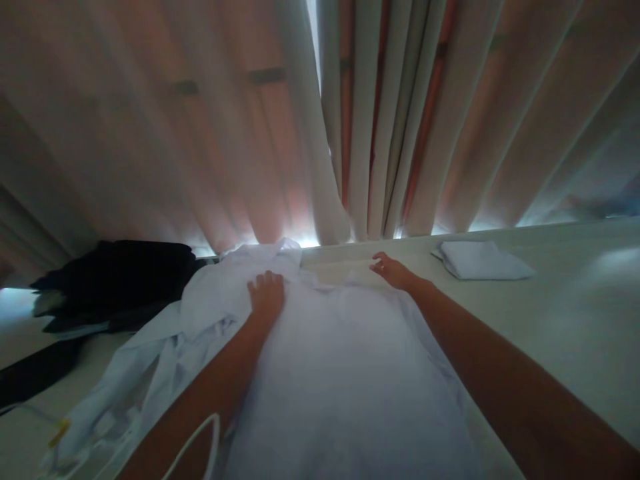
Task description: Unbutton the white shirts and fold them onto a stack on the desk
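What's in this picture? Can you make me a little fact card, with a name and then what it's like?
Left hand: the left hand rests on white cloth
Right hand: the right hand is near the cloth's far edge, fingers curled, nothing seen in it
Middle: spread white cloth
Left side: rumpled white cloth, beside a dark pile
Right side: folded white cloth
Under it all: pale surface
Behind: long curtains, light peeking underneath
Too blurry: small details

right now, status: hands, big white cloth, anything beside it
Left hand on big white cloth. Right hand looks empty, near its far edge. Dark pile to left, folded white piece to right.
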The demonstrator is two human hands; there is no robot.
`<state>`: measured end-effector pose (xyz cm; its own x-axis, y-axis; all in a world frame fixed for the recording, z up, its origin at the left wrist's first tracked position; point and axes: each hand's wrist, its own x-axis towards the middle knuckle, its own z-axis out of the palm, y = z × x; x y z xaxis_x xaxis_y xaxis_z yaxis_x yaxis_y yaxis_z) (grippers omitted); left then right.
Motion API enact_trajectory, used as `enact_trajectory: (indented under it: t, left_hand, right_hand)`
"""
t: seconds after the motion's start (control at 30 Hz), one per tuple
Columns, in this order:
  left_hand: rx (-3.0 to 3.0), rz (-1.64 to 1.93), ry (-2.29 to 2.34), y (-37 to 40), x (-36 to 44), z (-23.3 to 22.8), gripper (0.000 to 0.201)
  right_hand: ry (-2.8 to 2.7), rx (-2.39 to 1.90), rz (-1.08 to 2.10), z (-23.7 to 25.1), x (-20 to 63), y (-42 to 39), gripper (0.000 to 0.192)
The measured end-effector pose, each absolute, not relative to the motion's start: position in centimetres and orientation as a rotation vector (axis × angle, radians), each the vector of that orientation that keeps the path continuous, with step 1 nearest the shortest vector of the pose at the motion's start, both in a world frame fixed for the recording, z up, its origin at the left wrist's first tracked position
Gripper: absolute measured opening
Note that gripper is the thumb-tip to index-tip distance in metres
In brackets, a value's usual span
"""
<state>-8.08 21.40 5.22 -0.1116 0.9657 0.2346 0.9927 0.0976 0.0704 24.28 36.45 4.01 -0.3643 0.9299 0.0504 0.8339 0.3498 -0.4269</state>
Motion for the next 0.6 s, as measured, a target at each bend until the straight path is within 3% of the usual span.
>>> enact_trajectory:
  t: [0.13,0.3,0.37,0.47,0.6]
  left_hand:
    - [-2.189,-0.298,-2.021,19.6,-1.4,-2.2,0.038]
    - [-2.601,-0.232,-1.873,19.1,3.4,-8.5,0.049]
    - [-2.564,-0.237,-1.917,18.8,3.4,-9.4,0.051]
    - [-2.489,-0.275,-1.928,17.8,2.4,-9.4,0.033]
    - [-2.596,-0.224,-1.847,16.3,1.2,-8.7,0.021]
  right_hand:
    - [-2.153,-1.898,0.485,-3.3,29.0,32.7,0.038]
    - [-2.040,-2.105,0.443,-7.9,35.5,26.5,0.043]
    - [-2.043,-2.092,0.450,-8.7,37.1,24.6,0.045]
    - [-2.036,-2.042,0.510,-9.5,38.0,22.7,0.045]
    - [-2.010,-1.926,0.681,-10.0,38.1,21.9,0.027]
